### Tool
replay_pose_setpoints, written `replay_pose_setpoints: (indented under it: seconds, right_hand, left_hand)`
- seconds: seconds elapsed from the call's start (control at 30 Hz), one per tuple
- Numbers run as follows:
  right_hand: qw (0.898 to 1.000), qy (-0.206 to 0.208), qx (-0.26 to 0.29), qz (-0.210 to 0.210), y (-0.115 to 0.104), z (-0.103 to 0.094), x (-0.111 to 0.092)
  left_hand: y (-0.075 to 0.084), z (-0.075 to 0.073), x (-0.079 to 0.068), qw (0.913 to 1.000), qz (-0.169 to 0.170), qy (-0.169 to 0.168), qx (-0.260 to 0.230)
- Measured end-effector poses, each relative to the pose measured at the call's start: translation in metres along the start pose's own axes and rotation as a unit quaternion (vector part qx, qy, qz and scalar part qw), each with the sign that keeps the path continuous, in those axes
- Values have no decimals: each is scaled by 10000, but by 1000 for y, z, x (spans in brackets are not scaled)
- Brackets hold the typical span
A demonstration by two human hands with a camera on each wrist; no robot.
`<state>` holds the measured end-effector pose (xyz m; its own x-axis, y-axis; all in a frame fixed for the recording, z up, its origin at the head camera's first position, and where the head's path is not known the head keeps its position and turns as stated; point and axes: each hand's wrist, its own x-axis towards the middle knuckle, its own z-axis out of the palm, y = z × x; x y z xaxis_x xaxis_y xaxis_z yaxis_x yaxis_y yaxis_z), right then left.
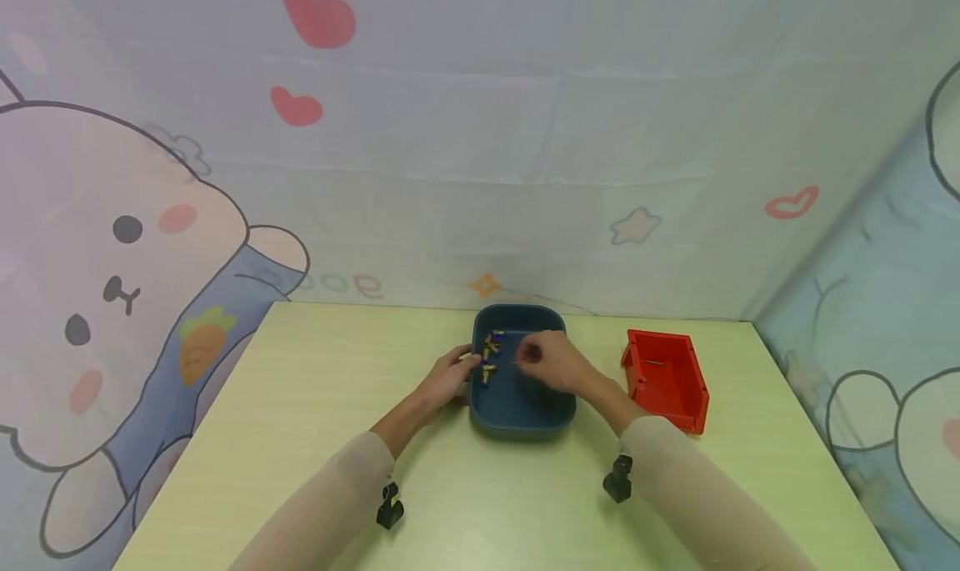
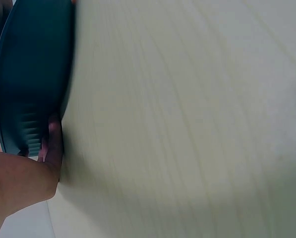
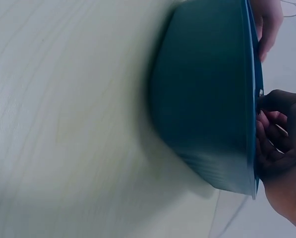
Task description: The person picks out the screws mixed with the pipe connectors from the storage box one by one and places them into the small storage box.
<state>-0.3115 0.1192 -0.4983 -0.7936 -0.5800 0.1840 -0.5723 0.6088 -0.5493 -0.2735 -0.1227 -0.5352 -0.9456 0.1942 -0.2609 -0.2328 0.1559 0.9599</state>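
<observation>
A dark blue plastic basin (image 1: 523,428) sits on the table. My left hand (image 1: 447,375) grips its left wall, the thumb at the rim and the other fingers against the outside, as the left wrist view also shows. Several small yellow-and-blue pieces (image 1: 489,371) lie along the basin's left side. Over the right half of the basin is my right hand (image 1: 553,361), fingers curled, thumb and forefinger pinching a small thin piece (image 3: 261,92). Its kind cannot be made out, as the fingers hide most of it.
A red open-fronted bin (image 1: 684,379) stands to the right of the basin, with a small thin metallic piece (image 1: 655,362) inside. Behind the pale wood-grain table (image 1: 337,346) hangs a printed cloth (image 1: 480,137), which continues along the right side.
</observation>
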Motion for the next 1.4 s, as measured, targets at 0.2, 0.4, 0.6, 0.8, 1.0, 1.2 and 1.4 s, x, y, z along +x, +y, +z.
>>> replay_pose_setpoints:
  seconds: [0.2,0.4,0.6,0.8,1.0,1.2,1.4]
  right_hand:
    - [9999,99,-36,-74,6,-7,-5]
    - [9999,155,65,0,5,-16,-10]
    - [9993,222,193,240,8,-22,-16]
    - [9988,288,191,359,11,-28,-23]
    - [9986,383,202,294,12,-39,-30]
    - [9973,540,290,397,14,-49,-38]
    - [9959,638,296,565,20,-57,-46]
  left_hand:
    - [-1,0,2,10000,-35,11,-6]
    - [-1,-1,2,10000,-27,23,-10]
    - [-3,-1,2,10000,-12,8,-33]
    - [-3,-1,1,10000,21,-12,-74]
    - [-3,0,0,9999,66,-20,-86]
    - [-2,0,1,9999,44,-32,-119]
    - [-1,-1,1,9999,18,-44,-124]
